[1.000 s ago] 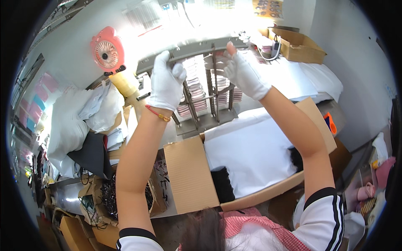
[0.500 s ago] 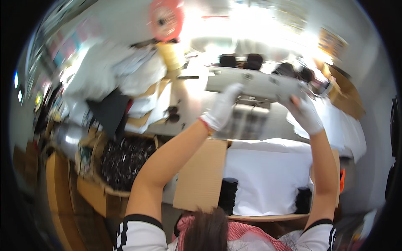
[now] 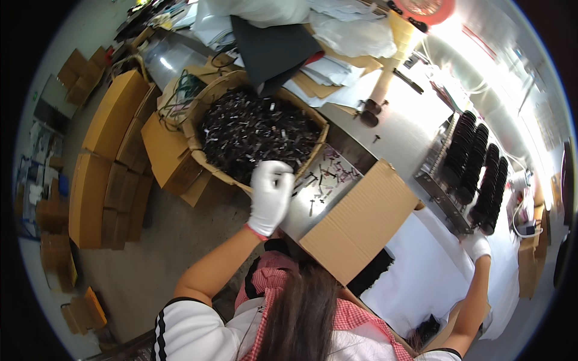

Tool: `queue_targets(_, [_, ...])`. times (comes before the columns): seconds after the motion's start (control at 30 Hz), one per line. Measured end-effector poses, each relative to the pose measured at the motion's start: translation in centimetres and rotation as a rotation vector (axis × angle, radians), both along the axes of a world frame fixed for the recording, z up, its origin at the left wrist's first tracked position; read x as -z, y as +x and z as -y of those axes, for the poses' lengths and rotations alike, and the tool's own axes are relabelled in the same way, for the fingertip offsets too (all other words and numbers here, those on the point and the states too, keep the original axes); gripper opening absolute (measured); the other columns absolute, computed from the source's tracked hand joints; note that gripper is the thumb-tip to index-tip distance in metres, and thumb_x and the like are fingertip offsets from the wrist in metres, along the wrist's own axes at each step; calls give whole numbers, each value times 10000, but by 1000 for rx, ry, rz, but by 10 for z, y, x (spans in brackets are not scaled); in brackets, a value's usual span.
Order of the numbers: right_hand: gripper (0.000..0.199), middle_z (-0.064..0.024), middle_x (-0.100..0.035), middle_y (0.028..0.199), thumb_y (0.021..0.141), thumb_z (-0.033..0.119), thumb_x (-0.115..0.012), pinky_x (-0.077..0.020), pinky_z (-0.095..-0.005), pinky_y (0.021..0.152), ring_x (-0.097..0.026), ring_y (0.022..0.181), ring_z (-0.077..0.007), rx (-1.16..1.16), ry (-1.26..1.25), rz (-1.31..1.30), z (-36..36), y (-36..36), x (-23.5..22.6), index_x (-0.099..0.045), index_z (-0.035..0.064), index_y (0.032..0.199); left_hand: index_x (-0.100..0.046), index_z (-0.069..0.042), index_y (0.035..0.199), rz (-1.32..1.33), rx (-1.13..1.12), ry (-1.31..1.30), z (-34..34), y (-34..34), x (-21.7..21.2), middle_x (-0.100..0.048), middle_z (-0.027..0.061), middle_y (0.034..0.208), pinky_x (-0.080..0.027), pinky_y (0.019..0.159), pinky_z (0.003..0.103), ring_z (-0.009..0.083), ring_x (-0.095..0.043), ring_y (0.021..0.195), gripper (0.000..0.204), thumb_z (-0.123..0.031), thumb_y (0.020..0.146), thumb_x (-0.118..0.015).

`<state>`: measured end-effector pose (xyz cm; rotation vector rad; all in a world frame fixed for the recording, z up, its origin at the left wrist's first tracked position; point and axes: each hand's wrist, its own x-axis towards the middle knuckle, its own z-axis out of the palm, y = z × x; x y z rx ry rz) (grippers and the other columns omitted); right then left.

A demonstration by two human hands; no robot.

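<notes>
At the basket's near rim: left hand (image 3: 270, 198), white glove, raised beside the basket (image 3: 191, 131) with its back to the camera. Fingers curled in, thumb close to them, small gap between; cannot tell whether anything is pinched there. Basket wide, brown-walled, heaped with small black clips (image 3: 250, 129), set against the table's near edge, left part.

Just right of that hand, a metal tray (image 3: 304, 213) with loose clips scattered over it, dark and pinkish.

Toward the table's right end: metal rack (image 3: 445, 209) on the table (image 3: 415, 129), carrying several long rows of black discs (image 3: 462, 141), packed close. Right hand (image 3: 477, 245), also gloved, at the rack's near right corner. Its fingertips run out of sight at the rack; how far they are bent, and whether they grip, cannot tell.

Along the table's near edge, between the hands: open carton (image 3: 361, 221), left flap folded out, white sheet (image 3: 415, 271) spread over it, black stack (image 3: 368, 275) showing by the flap.

Farther back on the table: dark round pieces (image 3: 369, 118), black pen (image 3: 408, 81), yellow roll (image 3: 402, 39). Pink fan (image 3: 424, 7) beyond, near the far edge. Closed boxes (image 3: 114, 114) on the floor, left of the basket.
</notes>
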<state>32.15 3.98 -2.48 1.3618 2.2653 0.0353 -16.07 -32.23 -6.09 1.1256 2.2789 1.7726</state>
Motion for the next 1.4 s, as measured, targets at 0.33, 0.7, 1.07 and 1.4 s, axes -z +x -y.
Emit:
queue_targets(0.33, [239, -177, -673, 941, 767, 77, -663, -519, -380, 794, -662, 865, -326, -385, -469, -696, 153, -303, -103, -653, -8, 991, -451, -60, 1177, 1099, -481, -6, 129, -193, 89, -539, 84, 1092, -504, 797, 413, 193, -546, 939, 504, -293, 831, -733])
queue_targets(0.7, [221, -223, -658, 1061, 872, 137, -600, -507, -449, 883, -628, 986, -404, -628, 65, -913, 167, -622, 61, -663, -6, 1028, -576, 4, 969, 940, -164, -32, 168, -238, 111, -636, 86, 812, -552, 553, 315, 190, -651, 641, 202, -195, 975, -539])
queue_targets(1.07, [250, -182, -645, 979, 809, 125, -671, -504, -460, 766, -622, 897, -350, -796, 390, -802, 192, -641, 75, -664, 40, 1044, -590, 23, 975, 1086, -108, -108, 209, -137, 99, -649, 61, 752, -509, 534, 287, 142, -616, 585, 234, -211, 980, -576])
queue_targets(1.4, [520, -279, -684, 919, 920, 474, -590, -527, -522, 792, -666, 869, -448, -695, -153, -363, 162, -695, 102, -563, 0, 1132, -602, 29, 1100, 1364, -460, -54, 201, -139, 100, -628, 43, 885, -604, 557, 325, 154, -624, 703, 320, -263, 969, -607])
